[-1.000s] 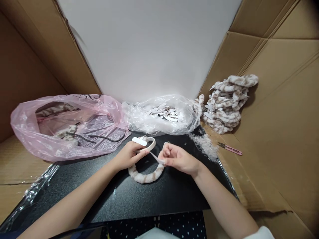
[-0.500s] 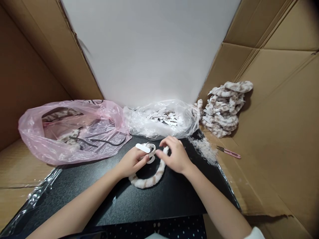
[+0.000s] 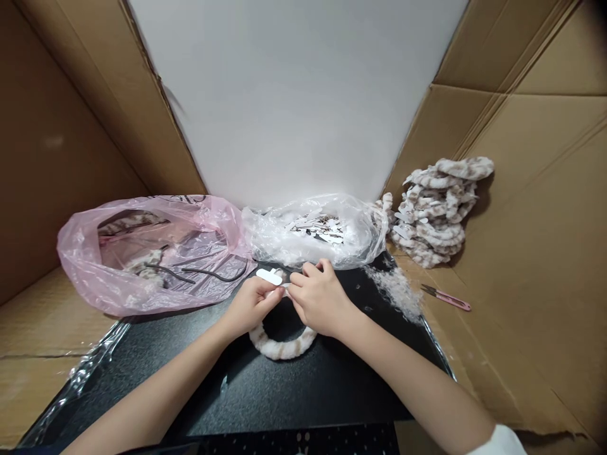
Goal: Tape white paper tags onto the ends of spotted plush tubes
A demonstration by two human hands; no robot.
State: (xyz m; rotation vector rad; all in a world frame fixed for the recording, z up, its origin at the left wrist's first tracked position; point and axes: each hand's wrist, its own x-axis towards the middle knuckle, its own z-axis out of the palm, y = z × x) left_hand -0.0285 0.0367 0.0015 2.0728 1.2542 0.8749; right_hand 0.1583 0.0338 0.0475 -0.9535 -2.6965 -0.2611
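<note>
A fluffy white-and-brown ring, like a plush headband [image 3: 283,349], lies on the black tabletop [image 3: 265,398] beneath both hands. My left hand [image 3: 252,304] is closed, pinching a white tag [image 3: 269,277] with a rounded end between thumb and fingers at the ring's upper left. My right hand [image 3: 318,299] has its fingers bent together against the left fingertips, closed on the white strip of the same tag. Most of that strip and the ring's far side are hidden behind the fingers.
An open pink plastic bag [image 3: 90,272] with plush pieces and dark bands lies left. Behind the hands sits a clear bag [image 3: 270,243] of white tags. Right are a stack of plush rings [image 3: 434,212], loose fluff [image 3: 396,291] and pink-handled snips [image 3: 448,298]. Cardboard walls [image 3: 531,253] stand either side.
My right hand has moved left to meet the left hand and closed its fingers on the tag's strip. The strip's open loop no longer shows. The view has shifted slightly.
</note>
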